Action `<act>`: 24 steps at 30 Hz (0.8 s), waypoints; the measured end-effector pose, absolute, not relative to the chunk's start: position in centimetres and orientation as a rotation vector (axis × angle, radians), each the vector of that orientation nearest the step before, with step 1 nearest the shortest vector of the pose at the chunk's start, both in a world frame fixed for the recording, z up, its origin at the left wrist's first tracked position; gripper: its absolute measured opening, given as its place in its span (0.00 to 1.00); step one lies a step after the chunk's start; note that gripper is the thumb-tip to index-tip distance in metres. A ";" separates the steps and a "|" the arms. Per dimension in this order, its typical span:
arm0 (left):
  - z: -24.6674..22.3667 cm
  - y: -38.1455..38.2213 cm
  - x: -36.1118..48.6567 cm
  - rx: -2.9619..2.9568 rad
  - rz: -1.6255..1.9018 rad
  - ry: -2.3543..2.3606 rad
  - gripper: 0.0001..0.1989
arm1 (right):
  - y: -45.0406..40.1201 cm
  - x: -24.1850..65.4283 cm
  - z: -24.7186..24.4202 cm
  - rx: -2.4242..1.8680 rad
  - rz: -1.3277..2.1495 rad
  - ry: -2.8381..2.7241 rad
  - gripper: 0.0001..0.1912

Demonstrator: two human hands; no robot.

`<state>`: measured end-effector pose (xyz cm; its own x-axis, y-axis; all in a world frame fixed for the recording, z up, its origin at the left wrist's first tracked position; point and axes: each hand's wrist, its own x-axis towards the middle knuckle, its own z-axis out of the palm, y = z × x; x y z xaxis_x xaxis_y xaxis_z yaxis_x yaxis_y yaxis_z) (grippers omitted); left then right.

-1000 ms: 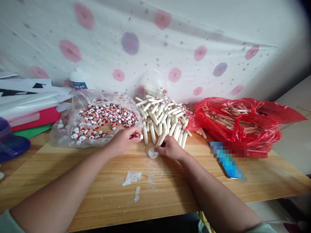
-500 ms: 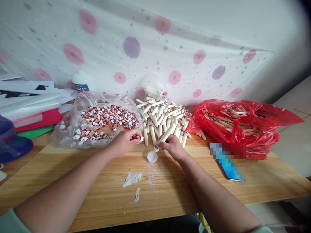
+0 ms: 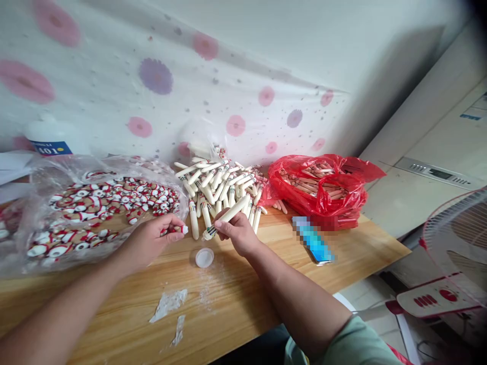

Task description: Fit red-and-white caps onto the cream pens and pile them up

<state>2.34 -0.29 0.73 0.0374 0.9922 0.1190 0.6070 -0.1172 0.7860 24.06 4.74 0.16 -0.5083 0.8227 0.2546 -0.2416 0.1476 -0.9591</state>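
Observation:
My right hand [image 3: 239,230] is closed round a cream multicolour pen [image 3: 236,207]. The pen is tilted, its end with the coloured sliders pointing down and left, above a small round white lid [image 3: 204,258]. To its left, my left hand [image 3: 162,235] pinches a small red-and-white figure [image 3: 184,230], mostly hidden by the fingers. Behind the hands lies a heap of similar cream pens [image 3: 216,180]. Beside my left hand, a clear plastic bag [image 3: 41,203] holds many small red, white and brown figures [image 3: 99,200].
A red plastic bag [image 3: 317,203] of pinkish pens stands at the right, with a phone [image 3: 314,241] in front. White scraps [image 3: 169,304] lie on the wooden table [image 3: 236,319]. A fan [image 3: 456,253] stands beyond the right edge. A white bottle [image 3: 49,137] is at back left.
The view has turned to the right, bringing the fan and a pale appliance into sight. Both hands keep their grips; the pen's lower end sits slightly farther above the lid.

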 end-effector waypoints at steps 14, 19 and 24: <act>1.9 -2.0 4.7 1.386 1.096 1.348 0.13 | 3.4 23.8 0.3 -0.498 1.683 -1.151 0.14; 1.7 -2.2 5.1 1.350 1.103 1.293 0.13 | 3.0 23.7 0.6 -0.535 1.685 -1.134 0.11; 1.7 -2.2 5.0 1.346 1.083 1.265 0.12 | 3.2 23.4 0.3 -0.571 1.686 -1.119 0.11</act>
<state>5.01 -2.24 1.72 0.0682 0.9976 -0.0076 0.1465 -0.0025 0.9892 23.36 3.22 0.27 -0.3961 0.9089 0.1306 -0.4731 -0.0801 -0.8773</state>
